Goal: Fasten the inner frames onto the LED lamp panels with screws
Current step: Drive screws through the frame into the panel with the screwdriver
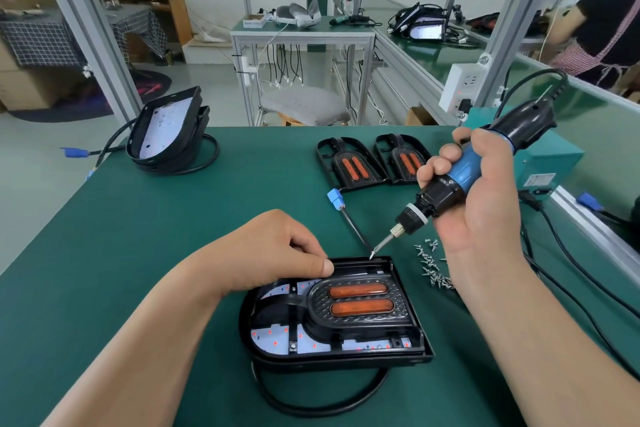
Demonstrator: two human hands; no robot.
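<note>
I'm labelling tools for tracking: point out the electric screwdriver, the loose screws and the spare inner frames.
electric screwdriver (439,195): head view, black collar below the blue grip.
loose screws (433,267): head view, middle of the pile.
spare inner frames (349,166): head view, orange strips of the left one.

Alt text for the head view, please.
A right hand holds a blue electric screwdriver, bit at the far corner of a black lamp panel on a green table. The left hand holds the panel's far edge; loose screws lie beside it.

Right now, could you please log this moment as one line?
left hand holds LED lamp panel; right hand grips electric screwdriver; bit at panel's far edge; screws loose
</note>
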